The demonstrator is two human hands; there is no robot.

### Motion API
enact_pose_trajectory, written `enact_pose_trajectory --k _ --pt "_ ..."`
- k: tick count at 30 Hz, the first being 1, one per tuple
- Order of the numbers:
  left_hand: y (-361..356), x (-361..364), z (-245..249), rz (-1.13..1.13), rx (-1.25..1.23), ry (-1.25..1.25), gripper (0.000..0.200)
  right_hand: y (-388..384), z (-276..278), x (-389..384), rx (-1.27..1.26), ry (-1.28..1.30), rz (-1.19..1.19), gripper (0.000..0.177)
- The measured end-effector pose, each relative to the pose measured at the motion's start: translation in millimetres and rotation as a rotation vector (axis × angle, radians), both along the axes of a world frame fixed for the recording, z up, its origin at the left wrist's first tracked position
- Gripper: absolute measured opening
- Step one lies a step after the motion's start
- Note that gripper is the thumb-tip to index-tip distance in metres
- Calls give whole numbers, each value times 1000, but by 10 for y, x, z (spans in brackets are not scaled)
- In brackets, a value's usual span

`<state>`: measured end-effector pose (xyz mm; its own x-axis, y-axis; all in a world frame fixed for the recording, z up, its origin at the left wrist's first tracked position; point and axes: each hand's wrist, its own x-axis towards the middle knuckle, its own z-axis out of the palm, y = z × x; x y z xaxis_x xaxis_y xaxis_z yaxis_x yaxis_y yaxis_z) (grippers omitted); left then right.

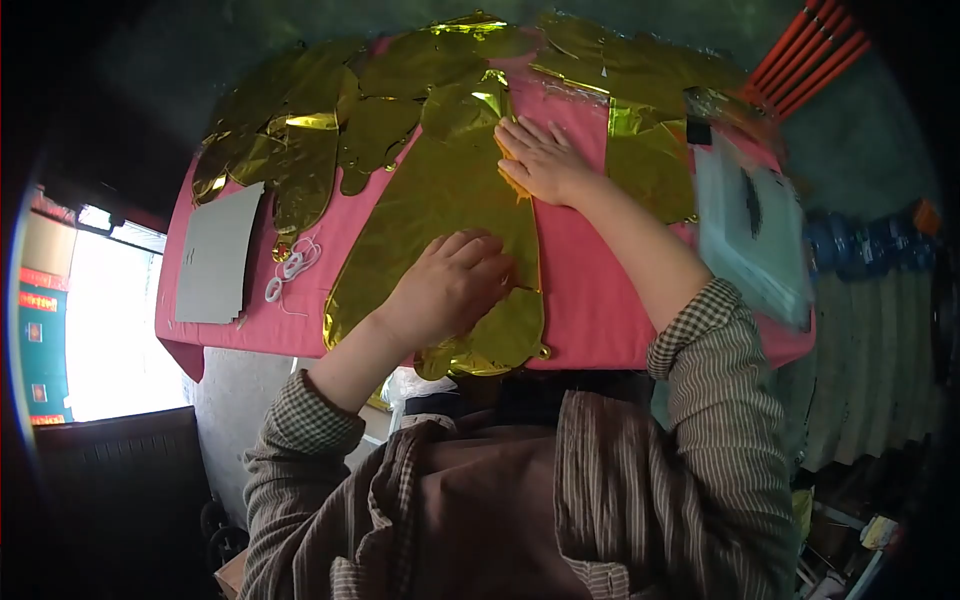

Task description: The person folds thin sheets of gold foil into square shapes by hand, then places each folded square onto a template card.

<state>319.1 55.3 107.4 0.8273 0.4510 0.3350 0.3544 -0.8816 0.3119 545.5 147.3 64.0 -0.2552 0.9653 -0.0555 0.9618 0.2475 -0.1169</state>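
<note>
A large flat gold foil sheet (440, 200) lies on the pink-covered table (590, 290) in front of me, its lower lobes at the near edge. My right hand (540, 160) rests flat near the sheet's upper right edge, fingers spread. Over the lower middle of the same sheet is my left hand (455, 280), its fingers curled inward. Whatever those fingers may hold is hidden beneath them.
More gold foil pieces (650, 160) cover the far side. Grey cards (215, 255) and white string (295, 262) lie at left. Clear plastic bags (750, 230) are stacked at right. Orange rods (810, 55) stand at the far right corner, blue bottles (870, 245) beyond the table.
</note>
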Motion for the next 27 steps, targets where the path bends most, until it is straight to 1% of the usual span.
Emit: enact_pose_trajectory --k 4,6,7,9,10,12,19,27 --pt "17 -48 110 -62 -77 89 30 8 -18 10 -2 10 7 61" --pt "87 -26 131 -54 -130 184 37 14 -22 -6 0 -17 -9 61" --pt "91 13 124 -49 -131 185 37 15 -21 -18 0 -17 -4 61" --pt "89 128 85 -105 -5 8 45 4 -13 -7 5 -12 -4 61" --pt "89 131 45 -110 -5 8 45 1 -12 0 4 -13 -8 61" --pt "76 120 -29 -151 -52 103 52 4 -17 -3 -1 3 -2 61" --pt "25 118 -34 -140 -59 110 53 4 -19 5 17 -6 5 62" --pt "34 105 -46 -136 -76 98 50 36 22 23 -17 17 6 63"
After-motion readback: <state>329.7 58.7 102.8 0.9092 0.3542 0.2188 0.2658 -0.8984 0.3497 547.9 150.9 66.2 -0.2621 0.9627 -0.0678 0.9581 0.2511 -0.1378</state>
